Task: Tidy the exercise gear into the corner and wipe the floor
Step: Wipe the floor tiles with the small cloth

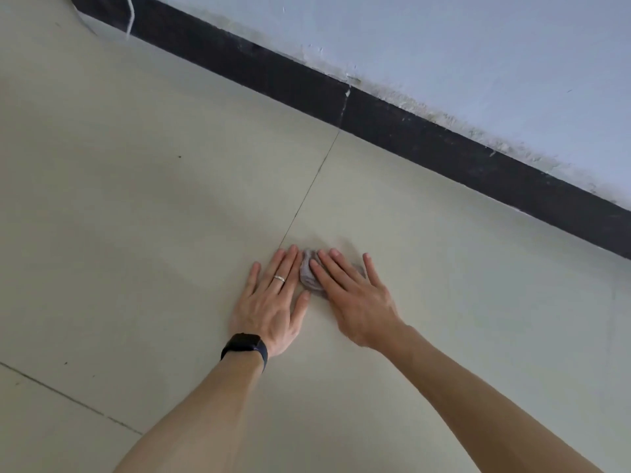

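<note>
A small crumpled grey cloth [308, 273] lies on the pale tiled floor [153, 199], just right of a tile joint. My right hand [355, 298] presses flat on the cloth with straight, spread fingers and hides most of it. Beside it, my left hand [273, 302] lies flat on the floor with fingers extended, its index finger and thumb touching the cloth's left edge. A ring and a dark wristband are on my left hand and wrist. No exercise gear is in view.
A black skirting board [444, 145] runs diagonally from upper left to right, below a pale blue wall [478, 46] with flaking paint at its base. A white cord [129, 15] hangs at the top left. Small dark specks [179, 156] dot the tiles.
</note>
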A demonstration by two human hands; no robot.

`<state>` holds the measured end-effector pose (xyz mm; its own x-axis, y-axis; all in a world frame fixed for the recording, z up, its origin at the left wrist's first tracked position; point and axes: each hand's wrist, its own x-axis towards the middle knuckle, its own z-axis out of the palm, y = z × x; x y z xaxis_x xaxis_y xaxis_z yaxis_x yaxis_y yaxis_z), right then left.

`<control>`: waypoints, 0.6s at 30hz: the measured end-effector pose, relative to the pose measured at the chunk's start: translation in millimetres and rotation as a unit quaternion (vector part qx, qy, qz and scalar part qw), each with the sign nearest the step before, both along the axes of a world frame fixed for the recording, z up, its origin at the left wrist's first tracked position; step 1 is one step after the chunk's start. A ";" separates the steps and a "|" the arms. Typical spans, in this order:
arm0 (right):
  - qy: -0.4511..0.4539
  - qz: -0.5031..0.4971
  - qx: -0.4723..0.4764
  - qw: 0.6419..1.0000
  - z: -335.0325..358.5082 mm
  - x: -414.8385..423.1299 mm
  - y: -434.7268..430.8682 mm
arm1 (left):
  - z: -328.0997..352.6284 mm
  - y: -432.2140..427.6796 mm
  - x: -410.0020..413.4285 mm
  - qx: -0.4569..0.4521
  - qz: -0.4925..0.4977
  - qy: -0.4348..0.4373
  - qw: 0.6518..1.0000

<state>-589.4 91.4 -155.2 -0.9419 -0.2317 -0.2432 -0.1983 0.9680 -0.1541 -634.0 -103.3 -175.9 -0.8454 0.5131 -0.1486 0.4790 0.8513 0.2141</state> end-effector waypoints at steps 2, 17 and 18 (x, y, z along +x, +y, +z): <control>-0.002 0.023 0.021 1.000 1.5 -29.2 19.0 | 2.6 0.6 -2.9 -0.010 0.000 -0.012 1.000; 0.062 -0.375 0.035 0.924 11.7 -144.4 81.8 | 3.4 -0.3 -3.3 -0.025 -0.005 -0.011 1.000; 0.066 -0.405 0.041 0.911 8.6 -122.5 97.3 | 3.4 -1.5 -2.4 -0.025 -0.005 -0.016 1.000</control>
<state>-711.9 188.7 -146.6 -0.8186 0.5654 -0.1011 0.5739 0.8125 -0.1021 -636.4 -104.8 -172.6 -0.8342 0.5134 -0.2011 0.4821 0.8562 0.1858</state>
